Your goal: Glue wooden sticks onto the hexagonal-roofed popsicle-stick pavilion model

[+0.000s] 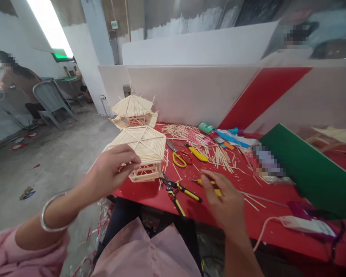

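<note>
My left hand (113, 167) is over the near left edge of a hexagonal stick roof (144, 142), its fingers curled together; whether anything is between the fingertips is too small to tell. The roof rests on a small frame of pale sticks (145, 173). Toward the table's front edge, my right hand (223, 196) has its fingers closed around a yellow-handled tool (215, 187) with a dark tip pointing left. Between the hands lie black and yellow pliers (177, 192) with their handles spread. Scissors with yellow and red handles (180, 157) and a yellow cutter (196, 152) lie behind them.
A second stick pavilion (134, 105) stands at the back left. Loose sticks (184, 132), a green bottle (205, 127) and a blue strip (233, 138) lie on the red table (187, 207). A green board (308, 173) leans at the right. A seated person (23, 82) is far left.
</note>
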A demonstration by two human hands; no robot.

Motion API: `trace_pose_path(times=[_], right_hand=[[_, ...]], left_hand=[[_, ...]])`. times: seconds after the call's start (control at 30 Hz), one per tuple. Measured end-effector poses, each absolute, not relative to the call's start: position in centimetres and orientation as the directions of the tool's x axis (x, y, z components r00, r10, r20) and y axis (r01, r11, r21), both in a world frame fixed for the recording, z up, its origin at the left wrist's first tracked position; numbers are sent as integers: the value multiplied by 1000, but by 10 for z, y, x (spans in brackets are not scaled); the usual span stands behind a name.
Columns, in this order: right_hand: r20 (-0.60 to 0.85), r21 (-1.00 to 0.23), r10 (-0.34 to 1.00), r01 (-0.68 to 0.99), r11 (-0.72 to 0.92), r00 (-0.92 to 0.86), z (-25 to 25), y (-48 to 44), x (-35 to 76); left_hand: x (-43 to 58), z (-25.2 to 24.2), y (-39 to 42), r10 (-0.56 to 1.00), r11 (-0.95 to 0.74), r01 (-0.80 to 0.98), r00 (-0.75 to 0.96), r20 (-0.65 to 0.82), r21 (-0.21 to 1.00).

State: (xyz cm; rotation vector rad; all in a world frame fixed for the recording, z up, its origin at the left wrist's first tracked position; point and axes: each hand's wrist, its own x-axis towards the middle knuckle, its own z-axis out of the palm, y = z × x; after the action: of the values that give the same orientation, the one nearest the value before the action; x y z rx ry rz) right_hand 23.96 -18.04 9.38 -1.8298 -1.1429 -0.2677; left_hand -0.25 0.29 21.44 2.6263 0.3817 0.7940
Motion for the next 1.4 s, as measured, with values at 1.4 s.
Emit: trace_pose_path(times=[1.4], right_hand=[[798,-322,577,931,170,171,109,-131,203]], left_hand=[[48,245,29,448,-816,514,852,-271,266]])
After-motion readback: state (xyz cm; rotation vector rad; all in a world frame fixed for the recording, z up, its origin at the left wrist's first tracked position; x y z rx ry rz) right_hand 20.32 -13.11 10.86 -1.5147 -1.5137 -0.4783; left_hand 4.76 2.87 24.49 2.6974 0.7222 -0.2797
